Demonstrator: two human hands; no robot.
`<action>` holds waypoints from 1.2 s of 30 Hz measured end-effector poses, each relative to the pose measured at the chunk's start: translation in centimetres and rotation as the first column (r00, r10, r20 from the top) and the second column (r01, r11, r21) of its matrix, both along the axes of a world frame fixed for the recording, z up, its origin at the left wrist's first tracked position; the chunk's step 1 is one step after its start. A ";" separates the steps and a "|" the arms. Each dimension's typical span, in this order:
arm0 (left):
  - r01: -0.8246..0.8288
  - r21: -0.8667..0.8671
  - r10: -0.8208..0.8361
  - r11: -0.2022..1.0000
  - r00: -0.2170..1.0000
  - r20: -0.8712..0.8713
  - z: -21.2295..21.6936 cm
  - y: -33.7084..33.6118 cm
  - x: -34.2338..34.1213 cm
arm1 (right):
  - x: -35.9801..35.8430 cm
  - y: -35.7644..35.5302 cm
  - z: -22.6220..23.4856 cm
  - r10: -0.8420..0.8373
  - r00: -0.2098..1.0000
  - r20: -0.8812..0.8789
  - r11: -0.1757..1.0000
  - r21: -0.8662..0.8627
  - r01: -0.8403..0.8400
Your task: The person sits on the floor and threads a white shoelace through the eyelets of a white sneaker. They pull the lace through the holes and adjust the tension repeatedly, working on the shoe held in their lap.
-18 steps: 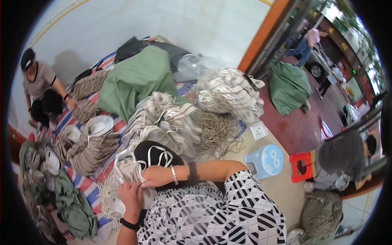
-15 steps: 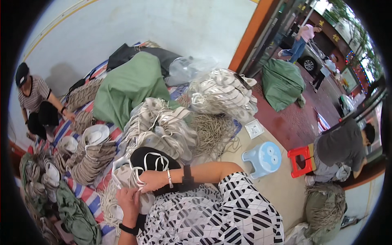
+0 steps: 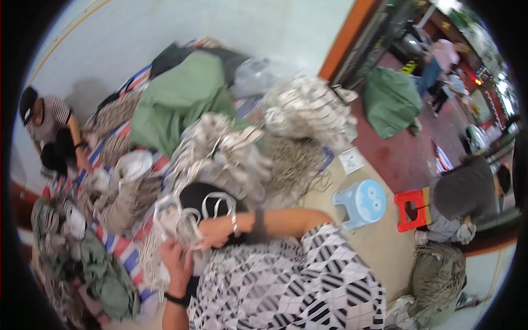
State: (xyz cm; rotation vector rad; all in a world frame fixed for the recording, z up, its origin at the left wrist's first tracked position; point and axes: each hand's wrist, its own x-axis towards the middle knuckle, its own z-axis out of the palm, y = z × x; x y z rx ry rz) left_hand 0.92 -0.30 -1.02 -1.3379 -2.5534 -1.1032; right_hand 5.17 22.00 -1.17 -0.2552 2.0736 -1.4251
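White cord loops [image 3: 181,220] (tangled bundle, blurred) gripped by right hand [image 3: 215,232]; left hand [image 3: 175,263] grasps same bundle.

Bright, even daylight fills the scene – strongest at the far right. A soft shadow falls on the wall [image 3: 181,33] at far left. Motion blur smears everything; the fisheye rim bends edges and goes black.

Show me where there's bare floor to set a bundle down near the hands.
Free: the tan floor around the blue stool, right of the hands, and the pale floor beyond the green sack. Crowded: cord bundles ring the left hand and right hand.
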 end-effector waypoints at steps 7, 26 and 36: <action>-0.174 -0.093 0.180 0.980 0.982 0.065 -0.6 -1.5 1.1 | -3.0 3.8 6.3 -0.156 0.967 0.203 0.969 -0.161 0.190; -0.117 -0.175 0.141 0.978 0.981 0.131 0.4 -3.0 0.6 | -8.7 5.9 8.3 -0.171 0.975 -0.142 0.974 0.123 0.189; -0.010 0.063 0.001 0.998 0.989 0.146 2.0 0.3 -1.4 | -4.3 7.2 13.8 -0.123 0.884 -0.450 0.983 0.069 0.172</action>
